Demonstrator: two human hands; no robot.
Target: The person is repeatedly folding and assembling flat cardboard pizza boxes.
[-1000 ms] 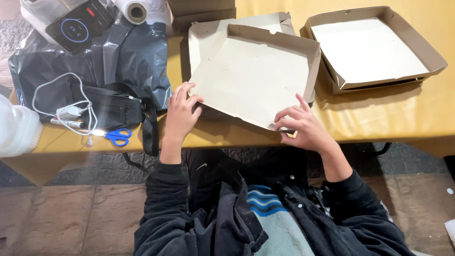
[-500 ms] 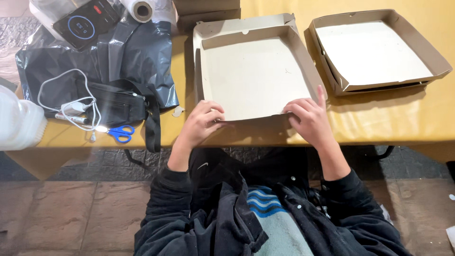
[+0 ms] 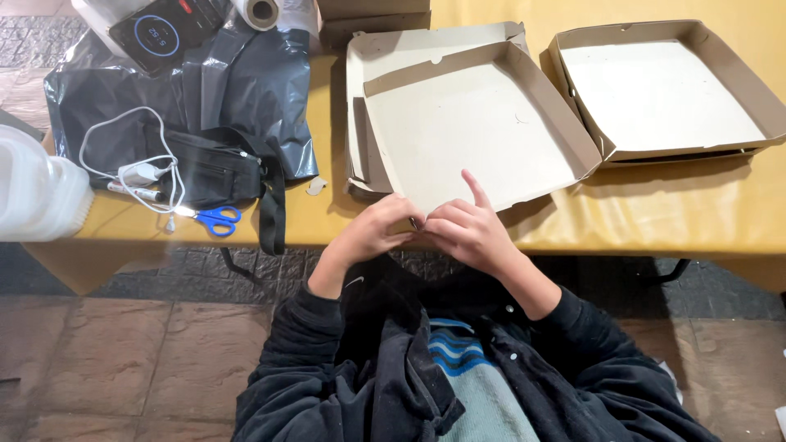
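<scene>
An open, shallow cardboard box [image 3: 467, 131] lies tilted on the yellow table [image 3: 655, 213], with a flat lid part under it at the left. My left hand [image 3: 372, 233] and my right hand [image 3: 467, 229] meet at the box's near corner, at the table's front edge. Both pinch the cardboard there, and the right index finger sticks up over the box floor. The corner itself is hidden by my fingers.
A second folded cardboard box [image 3: 663, 90] sits at the right. To the left lie a black plastic bag [image 3: 246, 90], a black pouch [image 3: 213, 172], a white cable [image 3: 131, 168], blue scissors [image 3: 217, 219], a tape roll [image 3: 260, 11] and a white jug [image 3: 37, 192].
The box has turned, so a corner now points at me. My hands have come together from the two ends of its near edge to that corner.
</scene>
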